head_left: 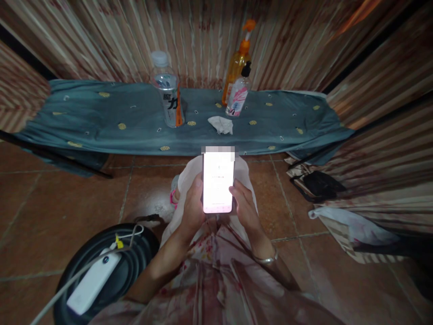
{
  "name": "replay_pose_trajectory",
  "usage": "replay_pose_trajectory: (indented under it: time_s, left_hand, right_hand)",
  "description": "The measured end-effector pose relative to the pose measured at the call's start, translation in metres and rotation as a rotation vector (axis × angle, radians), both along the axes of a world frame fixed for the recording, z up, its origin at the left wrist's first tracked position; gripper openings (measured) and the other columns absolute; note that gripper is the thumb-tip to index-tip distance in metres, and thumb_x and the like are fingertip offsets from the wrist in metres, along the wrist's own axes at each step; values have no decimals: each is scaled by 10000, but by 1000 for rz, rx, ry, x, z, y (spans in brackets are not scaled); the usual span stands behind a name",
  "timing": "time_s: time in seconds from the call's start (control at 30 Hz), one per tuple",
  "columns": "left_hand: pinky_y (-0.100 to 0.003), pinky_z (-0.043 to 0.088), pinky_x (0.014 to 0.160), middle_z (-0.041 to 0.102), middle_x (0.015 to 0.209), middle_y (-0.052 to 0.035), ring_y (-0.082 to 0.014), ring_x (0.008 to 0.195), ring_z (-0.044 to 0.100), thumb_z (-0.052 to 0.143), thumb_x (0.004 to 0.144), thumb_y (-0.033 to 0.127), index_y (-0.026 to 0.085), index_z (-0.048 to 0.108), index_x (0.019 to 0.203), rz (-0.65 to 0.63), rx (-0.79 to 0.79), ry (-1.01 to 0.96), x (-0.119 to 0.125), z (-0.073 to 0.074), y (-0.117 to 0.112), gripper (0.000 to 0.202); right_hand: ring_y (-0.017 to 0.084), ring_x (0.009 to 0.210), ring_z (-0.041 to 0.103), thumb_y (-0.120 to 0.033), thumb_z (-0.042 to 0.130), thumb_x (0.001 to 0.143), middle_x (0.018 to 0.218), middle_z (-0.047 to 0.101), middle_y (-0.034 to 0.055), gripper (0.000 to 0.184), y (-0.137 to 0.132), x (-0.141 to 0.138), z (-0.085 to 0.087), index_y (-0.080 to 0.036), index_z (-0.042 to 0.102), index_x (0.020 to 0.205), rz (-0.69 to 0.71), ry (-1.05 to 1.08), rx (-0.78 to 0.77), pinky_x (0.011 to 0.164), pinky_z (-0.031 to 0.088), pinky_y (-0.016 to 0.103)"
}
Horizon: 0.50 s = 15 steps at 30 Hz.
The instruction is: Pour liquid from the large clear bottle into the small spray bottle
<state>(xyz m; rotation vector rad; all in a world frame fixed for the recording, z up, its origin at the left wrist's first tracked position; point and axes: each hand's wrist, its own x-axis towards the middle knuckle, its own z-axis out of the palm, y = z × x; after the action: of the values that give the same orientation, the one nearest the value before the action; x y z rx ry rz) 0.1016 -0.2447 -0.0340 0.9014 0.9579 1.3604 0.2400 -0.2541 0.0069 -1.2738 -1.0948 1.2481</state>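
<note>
A phone (218, 182) with a bright white screen is held upright over my lap, in front of me. My left hand (191, 205) wraps round its left edge and back, fingers closed on it. My right hand (244, 205) grips the right edge, thumb by the screen; a silver bangle (267, 259) sits on that wrist. Below the phone lies my light, flowered garment (216, 266).
An ironing board with a teal cover (101, 122) spans the back, bearing a clear water bottle (168, 90), an orange pump bottle (237, 67), a small spray bottle (238, 95) and a crumpled tissue (221, 124). A white power bank (93, 282) with cable lies on a black round stool at lower left. Bags (338, 216) sit on the tiled floor at right.
</note>
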Motion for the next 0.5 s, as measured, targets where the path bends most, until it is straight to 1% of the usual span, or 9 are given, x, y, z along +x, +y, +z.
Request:
replay_pose_trajectory:
  time_s: [0.1,0.2,0.4,0.5]
  left_hand:
    - [-476,628,1024,803,1317,-104,-331,1247,755,475,1067,740,253,726,1364,40,23,18,1,2,1,623]
    - [-476,624,1033,804,1315,-105,-337,1257,754,487,1061,741,251,731,1350,47,18,5,2,2,1,620]
    - [-472,621,1042,792,1353,-106,-339,1299,734,471,1075,723,252,719,1377,40,26,27,-1,-1,0,612]
    - [-477,620,1048,784,1374,-108,-345,1318,725,452,1075,738,248,719,1385,12,21,27,-1,-1,0,638]
  right_hand:
    - [213,784,646,-414,618,922,824,770,8,218,0,1,-2,-247,730,838,0,-11,2,737,549,301]
    - [216,801,658,-410,621,924,847,782,13,220,0,1,-4,-242,743,853,7,-12,4,749,557,306]
    - [224,828,693,-399,621,922,884,810,14,233,0,0,-1,-244,795,922,2,3,-5,741,573,304]
    - [217,804,689,-394,636,913,859,802,7,222,-1,0,1,-239,796,908,0,-4,-10,721,572,298]
